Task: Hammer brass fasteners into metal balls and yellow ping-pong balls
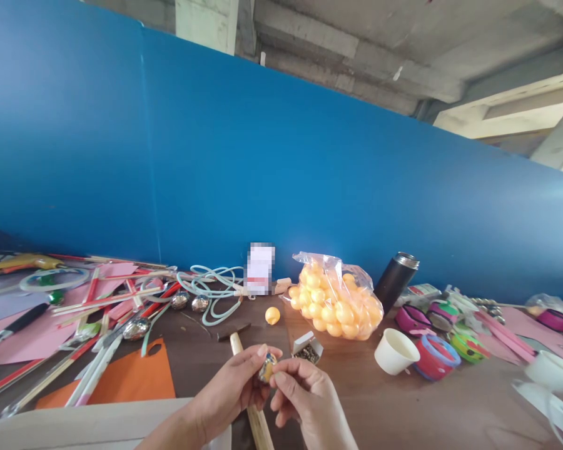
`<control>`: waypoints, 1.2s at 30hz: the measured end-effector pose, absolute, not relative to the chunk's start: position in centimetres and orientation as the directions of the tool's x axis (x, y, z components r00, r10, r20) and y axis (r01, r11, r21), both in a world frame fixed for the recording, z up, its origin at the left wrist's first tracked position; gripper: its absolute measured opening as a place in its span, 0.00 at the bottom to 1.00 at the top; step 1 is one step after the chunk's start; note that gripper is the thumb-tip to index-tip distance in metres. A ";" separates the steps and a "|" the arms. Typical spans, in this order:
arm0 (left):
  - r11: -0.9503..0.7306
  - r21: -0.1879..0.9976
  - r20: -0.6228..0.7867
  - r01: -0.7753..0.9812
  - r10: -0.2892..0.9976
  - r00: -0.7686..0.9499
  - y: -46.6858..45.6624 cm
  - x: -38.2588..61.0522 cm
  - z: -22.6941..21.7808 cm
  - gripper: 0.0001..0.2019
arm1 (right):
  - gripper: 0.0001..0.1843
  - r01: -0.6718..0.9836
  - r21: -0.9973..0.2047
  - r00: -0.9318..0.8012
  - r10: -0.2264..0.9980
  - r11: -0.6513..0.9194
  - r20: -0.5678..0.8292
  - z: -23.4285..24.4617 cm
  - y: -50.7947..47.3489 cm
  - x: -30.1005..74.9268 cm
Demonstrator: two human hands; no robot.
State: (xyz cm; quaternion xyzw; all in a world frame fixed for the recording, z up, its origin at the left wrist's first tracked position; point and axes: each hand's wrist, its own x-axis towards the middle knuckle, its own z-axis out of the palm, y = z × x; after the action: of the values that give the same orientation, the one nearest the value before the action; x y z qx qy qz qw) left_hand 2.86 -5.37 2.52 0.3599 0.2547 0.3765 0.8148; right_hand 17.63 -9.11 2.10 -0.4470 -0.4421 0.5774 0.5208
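Note:
Just above the table, my left hand (241, 384) is closed, pinching a small shiny gold-and-silver piece (266, 369) between thumb and fingers. Its exact kind is too small to make out. My right hand (307, 397) is closed too, thumb and forefinger pressed together at the right edge of that piece. Beneath my hands lies a hammer (259, 428) with a pale wooden handle; its dark head points away from me. Beyond my right fingers stands an open little box (308, 347) of small metal fasteners. A single orange ball (272, 315) rests past my left fingertips.
A clear bag of orange balls (335, 306), a black bottle (396, 281) and a white paper cup (396, 351) stand to the right. Behind are a phone (259, 269) and pale-blue tubing (211, 278). Sticks and orange card (122, 381) crowd the left; a blue partition (281, 156) rises behind.

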 end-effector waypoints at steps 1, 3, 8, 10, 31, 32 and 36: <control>0.451 0.782 -0.136 -0.431 0.798 0.588 -5.4 2.9 2.5 0.18 | 0.14 -0.228 -0.970 -0.064 0.996 -0.079 -0.066 2.1 -9.1 17.6; 0.441 0.788 -0.126 -0.429 0.798 0.589 -5.4 3.0 2.4 0.18 | 0.14 -0.282 -0.955 -0.063 0.995 -0.094 -0.079 2.2 -9.0 17.4; 0.444 0.791 -0.145 -0.422 0.805 0.575 -5.3 3.0 2.2 0.20 | 0.12 -0.349 -0.931 -0.072 0.994 -0.105 -0.085 2.4 -8.9 17.5; 0.443 0.797 -0.155 -0.411 0.808 0.569 -5.3 3.0 2.1 0.21 | 0.11 -0.351 -0.929 -0.079 0.992 -0.117 -0.095 2.4 -9.0 17.5; 0.362 0.882 -0.157 -0.303 0.830 0.536 -5.5 3.1 2.2 0.27 | 0.14 -0.267 -0.954 -0.038 0.991 -0.137 -0.132 1.5 -8.9 17.8; 0.360 0.881 -0.152 -0.307 0.830 0.536 -5.5 3.1 2.1 0.27 | 0.14 -0.263 -0.955 -0.041 0.990 -0.138 -0.132 1.5 -8.9 17.8; 0.359 0.879 -0.149 -0.314 0.831 0.536 -5.5 3.2 2.1 0.26 | 0.15 -0.262 -0.955 -0.045 0.990 -0.139 -0.132 1.5 -8.8 17.8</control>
State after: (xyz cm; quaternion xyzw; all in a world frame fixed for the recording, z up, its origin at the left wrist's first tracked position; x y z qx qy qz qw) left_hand 3.15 -5.54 2.09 0.4251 0.3043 0.3737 0.7662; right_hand 17.79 -8.80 1.49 -0.4550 -0.3998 0.6022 0.5200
